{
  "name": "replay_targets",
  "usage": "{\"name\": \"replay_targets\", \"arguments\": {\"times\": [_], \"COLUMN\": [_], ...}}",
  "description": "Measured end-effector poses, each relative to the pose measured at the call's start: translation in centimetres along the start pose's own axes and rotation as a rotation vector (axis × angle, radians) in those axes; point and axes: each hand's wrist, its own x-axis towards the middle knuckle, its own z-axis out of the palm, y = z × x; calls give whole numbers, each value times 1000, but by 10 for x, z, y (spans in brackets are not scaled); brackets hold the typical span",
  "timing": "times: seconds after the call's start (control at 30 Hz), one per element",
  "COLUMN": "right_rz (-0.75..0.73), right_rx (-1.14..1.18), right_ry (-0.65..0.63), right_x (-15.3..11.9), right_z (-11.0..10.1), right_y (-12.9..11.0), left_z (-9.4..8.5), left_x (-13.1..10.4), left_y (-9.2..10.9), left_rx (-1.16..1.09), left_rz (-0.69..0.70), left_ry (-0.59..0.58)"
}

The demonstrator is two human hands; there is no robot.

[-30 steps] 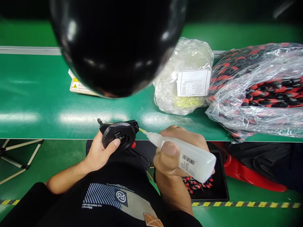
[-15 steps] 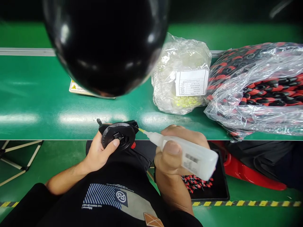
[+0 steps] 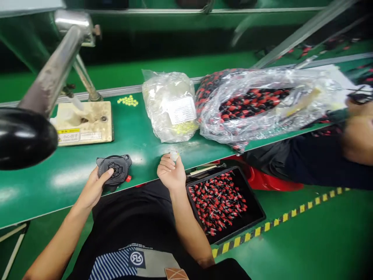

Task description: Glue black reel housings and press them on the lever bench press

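Observation:
My left hand (image 3: 94,184) grips a round black part (image 3: 119,168) at the table's front edge, thumb on its centre. A small red piece (image 3: 128,178) shows at the part's right side. To the right, my right hand (image 3: 172,173) is closed with curled fingers round the white bottle, of which only the whitish tip (image 3: 174,155) shows between thumb and fingers. Behind it lies a clear plastic bag (image 3: 166,101) with a white label and yellow-green pieces inside. Several small yellow-green pieces (image 3: 128,101) lie loose on the green table (image 3: 78,167).
A black lamp head (image 3: 26,138) and metal arm stand at the left, by a cream base plate (image 3: 84,130). A big bag of red-black parts (image 3: 250,103) lies at the right. Below is a black tray (image 3: 253,217). Another person's hand (image 3: 359,128) is at the far right.
The view has shifted, showing more of the table. My right hand has moved away from the black part and turned, hiding most of the bottle. My left hand still holds the part.

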Motion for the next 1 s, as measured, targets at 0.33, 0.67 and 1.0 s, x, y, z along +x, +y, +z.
{"name": "replay_targets", "arguments": {"times": [0.33,0.67,1.0], "right_rz": [-453,-896,-776], "right_rx": [-220,-1803,-2453], "right_ry": [25,-120,112], "right_x": [-7,112,165], "right_z": [-6,60,96], "right_y": [-1,35,36], "left_z": [-14,-32,-39], "left_x": [68,84,94], "left_y": [38,35,18], "left_rx": [75,-75,-77], "left_rz": [-148,-210,-184], "left_ry": [-453,-651,-664]}}
